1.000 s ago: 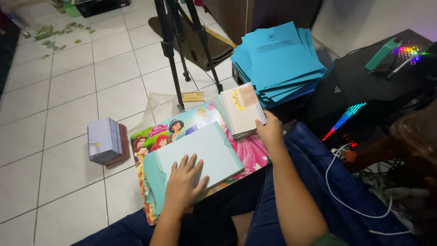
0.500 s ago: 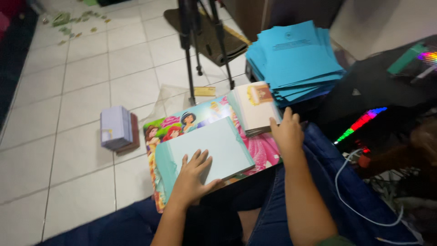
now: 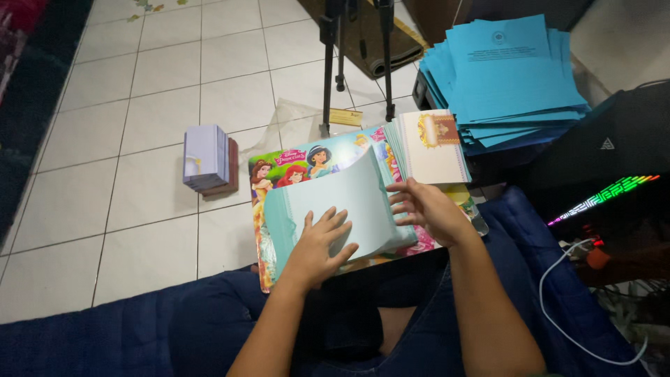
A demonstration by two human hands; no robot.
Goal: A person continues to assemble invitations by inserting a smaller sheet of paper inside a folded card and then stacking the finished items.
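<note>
We pressed our left hand [image 3: 317, 246] flat on the pale teal paper sheet [image 3: 342, 202] while our right hand [image 3: 427, 209], fingers loosely spread, lifted its right edge (curling); it could crease or slide off the colourful cartoon board [image 3: 307, 157].

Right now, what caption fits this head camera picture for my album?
Left hand presses pale teal paper sheets on a colourful cartoon board; right hand lifts their edge.

Blue folder stack [image 3: 513, 77], tripod legs [image 3: 356, 56], lilac card block [image 3: 204, 158], white cable [image 3: 558, 307].
</note>
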